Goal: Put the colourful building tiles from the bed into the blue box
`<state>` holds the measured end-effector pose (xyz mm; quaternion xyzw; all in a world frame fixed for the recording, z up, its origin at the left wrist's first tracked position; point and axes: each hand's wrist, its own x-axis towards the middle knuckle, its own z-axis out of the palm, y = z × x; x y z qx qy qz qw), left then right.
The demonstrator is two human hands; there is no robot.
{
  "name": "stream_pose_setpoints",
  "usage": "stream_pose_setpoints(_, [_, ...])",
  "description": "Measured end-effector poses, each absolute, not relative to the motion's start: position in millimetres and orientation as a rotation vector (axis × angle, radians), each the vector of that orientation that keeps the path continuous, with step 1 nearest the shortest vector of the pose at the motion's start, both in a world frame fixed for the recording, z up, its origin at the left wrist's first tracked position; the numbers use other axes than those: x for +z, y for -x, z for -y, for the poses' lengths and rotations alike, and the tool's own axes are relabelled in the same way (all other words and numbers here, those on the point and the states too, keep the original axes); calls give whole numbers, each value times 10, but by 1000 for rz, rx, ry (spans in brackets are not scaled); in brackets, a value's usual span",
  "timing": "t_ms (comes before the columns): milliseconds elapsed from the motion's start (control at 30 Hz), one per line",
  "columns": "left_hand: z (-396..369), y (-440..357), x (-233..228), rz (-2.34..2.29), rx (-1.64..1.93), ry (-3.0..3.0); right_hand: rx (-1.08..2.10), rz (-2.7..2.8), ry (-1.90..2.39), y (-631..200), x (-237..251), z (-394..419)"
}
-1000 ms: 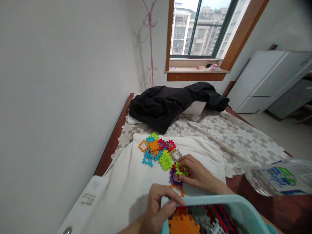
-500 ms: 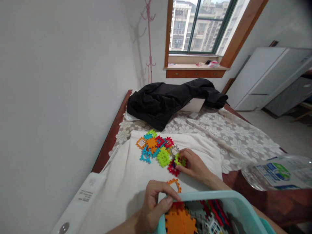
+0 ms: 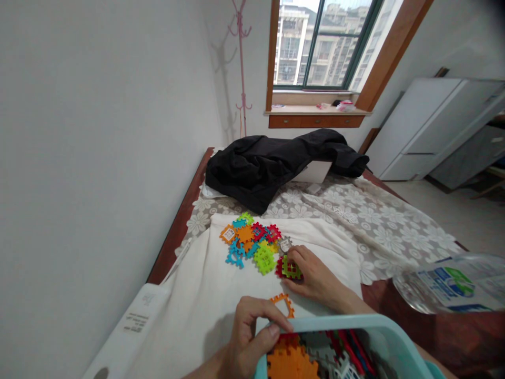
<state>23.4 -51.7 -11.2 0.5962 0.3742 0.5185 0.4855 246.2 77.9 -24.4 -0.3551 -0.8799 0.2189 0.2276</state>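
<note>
Smooth plastic basket (image 3: 335, 322), matt plastic tiles (image 3: 264, 259), matt cloth sheet (image 3: 189, 295), glossy clear-plastic bottle (image 3: 453, 284), wooden window frame (image 3: 394, 52)

A single camera, worn on the person's head, supplied the view. It looked forward and down over the left grip (image 3: 257, 332) and the right grip (image 3: 313, 275), both near the lens and low in frame. The teal tub (image 3: 339, 321), at the left grip, lay close and was cut off by the lower edge. Beyond the grips, coverage ran across the black cloth (image 3: 276, 166) to the window (image 3: 320, 35). The pale wall (image 3: 98, 131) filled the side left of the grips; the clear bottle (image 3: 450, 284) stood in frame to their right.
</note>
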Motion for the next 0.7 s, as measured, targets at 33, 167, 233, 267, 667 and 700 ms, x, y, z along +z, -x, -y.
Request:
stream_pose_setpoints(33, [515, -234, -113, -907, 1261, -1454, 597, 2429, 992, -2464, -247, -782])
stream_pose_setpoints(167, [512, -231, -127, -906, 1256, -1461, 652, 2424, 963, -2474, -265, -794])
stream_pose_setpoints(233, [517, -227, -143, -915, 1252, -1456, 707, 2411, 919, -2502, -250, -807])
stream_pose_setpoints(267, [521, -224, -153, -918, 1249, -1456, 736, 2406, 898, -2524, -233, -818])
stream_pose_setpoints(667, [511, -270, -92, -925, 1314, -1488, 637, 2500, 792, -2639, -61, -1302])
stream_pose_setpoints(700, [509, -276, -74, -926, 1325, -1491, 646, 2534, 811, -2607, -69, -1330])
